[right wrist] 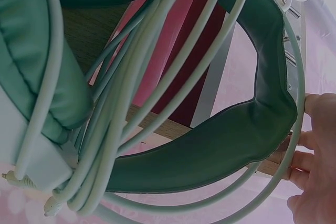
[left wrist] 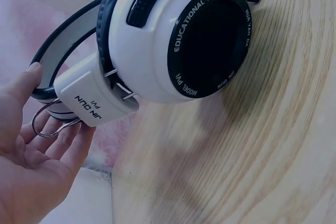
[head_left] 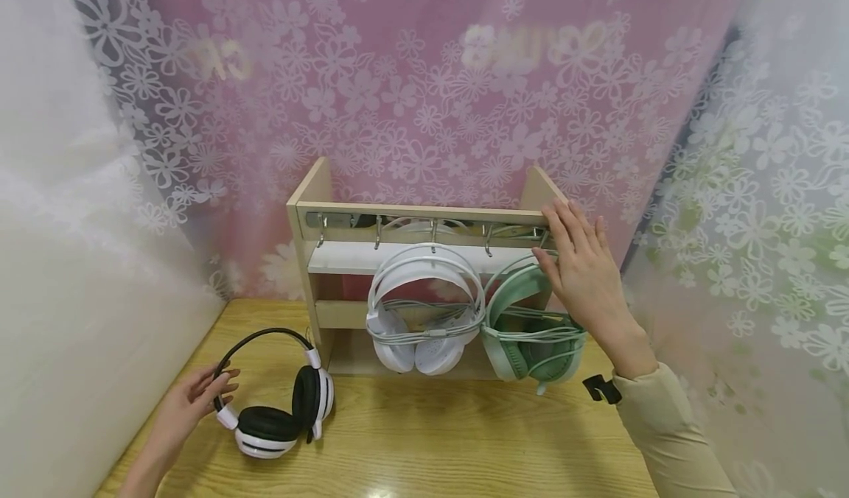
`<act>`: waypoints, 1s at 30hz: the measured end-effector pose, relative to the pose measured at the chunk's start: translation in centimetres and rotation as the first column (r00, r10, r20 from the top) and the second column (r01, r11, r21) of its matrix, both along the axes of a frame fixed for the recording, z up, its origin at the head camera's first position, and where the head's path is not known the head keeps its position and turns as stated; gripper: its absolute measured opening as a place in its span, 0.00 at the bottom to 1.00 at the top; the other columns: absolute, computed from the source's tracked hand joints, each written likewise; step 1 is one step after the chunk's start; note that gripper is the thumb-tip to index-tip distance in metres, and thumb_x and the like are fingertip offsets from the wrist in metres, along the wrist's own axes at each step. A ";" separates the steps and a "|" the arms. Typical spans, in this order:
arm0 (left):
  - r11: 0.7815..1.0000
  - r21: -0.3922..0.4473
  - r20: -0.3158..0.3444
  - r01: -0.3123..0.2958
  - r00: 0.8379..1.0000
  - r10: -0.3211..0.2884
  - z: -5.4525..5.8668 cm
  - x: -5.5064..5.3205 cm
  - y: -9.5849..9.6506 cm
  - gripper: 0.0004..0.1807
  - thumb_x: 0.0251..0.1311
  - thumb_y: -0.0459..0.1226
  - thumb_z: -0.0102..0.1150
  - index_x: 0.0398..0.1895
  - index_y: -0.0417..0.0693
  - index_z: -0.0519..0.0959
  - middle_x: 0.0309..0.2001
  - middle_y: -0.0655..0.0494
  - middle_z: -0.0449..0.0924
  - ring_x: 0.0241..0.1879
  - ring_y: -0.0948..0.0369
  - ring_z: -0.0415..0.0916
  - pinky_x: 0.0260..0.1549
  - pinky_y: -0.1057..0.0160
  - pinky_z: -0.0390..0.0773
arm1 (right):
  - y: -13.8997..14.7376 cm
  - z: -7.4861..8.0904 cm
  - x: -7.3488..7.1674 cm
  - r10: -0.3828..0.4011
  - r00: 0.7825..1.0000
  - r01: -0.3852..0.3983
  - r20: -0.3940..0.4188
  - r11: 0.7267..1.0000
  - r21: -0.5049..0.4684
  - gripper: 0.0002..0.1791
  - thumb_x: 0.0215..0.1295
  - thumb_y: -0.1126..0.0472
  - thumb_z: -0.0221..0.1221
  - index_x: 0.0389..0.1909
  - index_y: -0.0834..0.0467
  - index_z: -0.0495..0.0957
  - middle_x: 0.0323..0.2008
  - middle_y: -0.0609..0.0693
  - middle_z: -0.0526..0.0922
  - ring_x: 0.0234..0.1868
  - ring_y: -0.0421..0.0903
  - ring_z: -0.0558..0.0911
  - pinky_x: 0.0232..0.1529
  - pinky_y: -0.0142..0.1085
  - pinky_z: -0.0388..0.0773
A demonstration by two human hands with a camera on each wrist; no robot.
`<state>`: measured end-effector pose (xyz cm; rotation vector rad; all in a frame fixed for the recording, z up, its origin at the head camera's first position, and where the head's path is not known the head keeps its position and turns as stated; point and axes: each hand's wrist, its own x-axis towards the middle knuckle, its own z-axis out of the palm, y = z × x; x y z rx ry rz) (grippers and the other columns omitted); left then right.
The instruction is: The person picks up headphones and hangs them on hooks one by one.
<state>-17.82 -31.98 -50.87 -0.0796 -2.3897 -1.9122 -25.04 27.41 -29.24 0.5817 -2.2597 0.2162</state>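
Note:
My left hand (head_left: 179,413) pinches one side of the headband of a pair of black-and-white headphones (head_left: 267,439), low over the wooden table at the left. In the left wrist view the thumb lies on the band and the fingers are beneath it, beside a white ear cup (left wrist: 142,45) lettered "EDUCATIONAL EARPHONES". Fingers stretched out, my right hand (head_left: 587,284) rests on the top right corner of a wooden rack (head_left: 424,209). Its thumb is at the headband of green headphones (head_left: 514,362), which hang there with their cable wound round them.
White headphones (head_left: 439,354) with a wound cable hang from the rack's middle, close beside the green pair. Metal hooks (head_left: 379,231) line the rack's front bar. Behind is a pink floral curtain (head_left: 424,115); a pale wall (head_left: 86,277) stands at the left.

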 end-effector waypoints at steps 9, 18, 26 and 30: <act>0.998 -0.044 0.008 -0.036 0.999 0.036 0.0 -0.1 0.4 0.26 0.80 0.44 0.45 0.68 0.31 0.65 0.45 0.78 0.83 0.45 0.71 0.84 0.42 0.68 0.84 | 0.0 0.0 0.1 0.000 1.000 0.000 0.001 1.000 0.001 0.35 0.79 0.48 0.51 0.79 0.59 0.55 0.77 0.60 0.58 0.80 0.58 0.52 0.78 0.56 0.38; 0.989 0.142 -0.111 -0.044 0.992 0.060 -0.5 -0.2 0.9 0.10 0.79 0.39 0.46 0.53 0.58 0.77 0.42 0.71 0.86 0.42 0.69 0.86 0.40 0.68 0.85 | 0.0 0.1 0.0 -0.001 1.000 0.001 0.010 1.000 0.005 0.36 0.79 0.48 0.51 0.79 0.58 0.54 0.78 0.60 0.57 0.80 0.57 0.51 0.79 0.55 0.37; 0.962 0.267 -0.191 -0.058 0.975 0.112 -0.1 0.0 0.8 0.12 0.78 0.36 0.48 0.50 0.61 0.81 0.42 0.67 0.87 0.41 0.68 0.86 0.41 0.71 0.83 | 0.1 0.0 0.1 -0.003 1.000 0.003 0.014 1.000 0.005 0.36 0.79 0.49 0.52 0.80 0.58 0.54 0.78 0.60 0.57 0.81 0.55 0.49 0.79 0.55 0.37; 0.971 0.231 -0.190 -0.057 0.976 0.103 0.8 0.4 0.6 0.11 0.78 0.38 0.48 0.51 0.60 0.80 0.43 0.68 0.87 0.42 0.69 0.86 0.41 0.71 0.83 | 0.1 0.0 0.1 -0.004 1.000 0.004 0.011 1.000 0.005 0.36 0.79 0.49 0.51 0.79 0.58 0.54 0.78 0.60 0.57 0.81 0.55 0.49 0.79 0.55 0.37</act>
